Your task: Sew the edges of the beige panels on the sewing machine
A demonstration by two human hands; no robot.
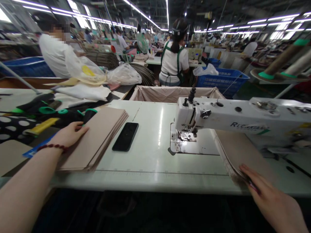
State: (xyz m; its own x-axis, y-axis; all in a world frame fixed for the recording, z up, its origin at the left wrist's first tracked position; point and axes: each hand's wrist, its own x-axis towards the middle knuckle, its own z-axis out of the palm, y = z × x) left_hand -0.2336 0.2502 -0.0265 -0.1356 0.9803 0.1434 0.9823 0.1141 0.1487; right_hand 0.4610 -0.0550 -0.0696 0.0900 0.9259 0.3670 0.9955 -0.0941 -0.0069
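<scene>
While a co-worker point(173, 61) in a green-strapped apron stands at the next bench under long factory lights, with a blue plastic crate point(222, 82) beyond, you sit at a white sewing table point(150, 174), a black phone point(125, 136) beside the machine head point(218, 118). Your left hand point(69, 134) lies open, its fingertips point(81, 128) on a squared stack of tan sheets point(97, 139); light, flat pressure keeps those edges true. Your right hand point(272, 197) lies open on a fanned stack point(239, 155) at the table's front edge, with no clear grip.

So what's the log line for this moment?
left hand: on tan sheet stack | right hand: on tan sheets | near: sewing machine
</scene>
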